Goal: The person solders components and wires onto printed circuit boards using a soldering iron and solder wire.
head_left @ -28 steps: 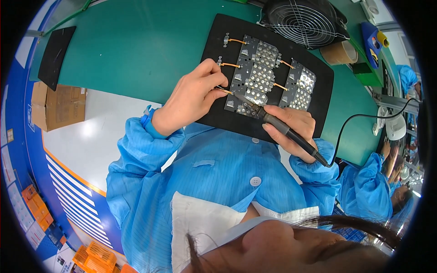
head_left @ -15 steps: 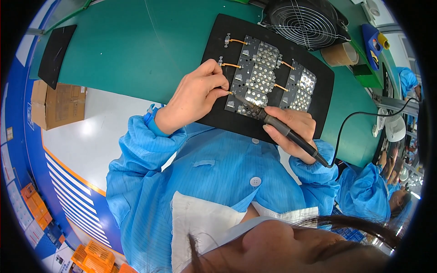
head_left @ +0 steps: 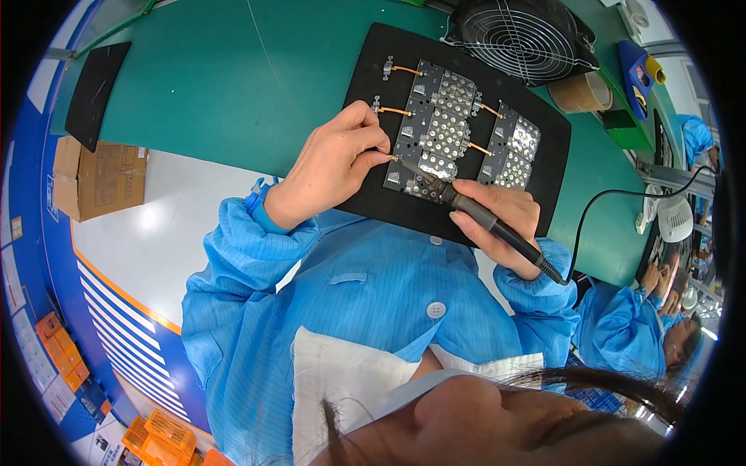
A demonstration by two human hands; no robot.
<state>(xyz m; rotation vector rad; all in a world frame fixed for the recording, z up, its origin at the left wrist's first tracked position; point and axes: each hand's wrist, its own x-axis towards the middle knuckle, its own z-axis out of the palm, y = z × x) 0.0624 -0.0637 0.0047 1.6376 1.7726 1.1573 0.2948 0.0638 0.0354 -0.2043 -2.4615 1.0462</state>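
A black mat (head_left: 544, 194) lies on the green table (head_left: 233, 85). On it sit grey circuit panels (head_left: 443, 128) joined by short orange wires (head_left: 404, 70). My left hand (head_left: 334, 167) pinches a thin wire at the lower left corner of the panels. My right hand (head_left: 501, 225) holds a black soldering iron (head_left: 474, 217) like a pen, its tip touching the spot beside my left fingertips. The iron's cable (head_left: 614, 210) runs off to the right.
A black fan (head_left: 524, 35) stands behind the mat, a roll of brown tape (head_left: 579, 93) to its right. A black pad (head_left: 93, 93) and a cardboard box (head_left: 97, 182) are at left. Another person in blue (head_left: 637, 326) works at lower right.
Both hands stay at the same joint on the panels; the view has shifted only slightly.
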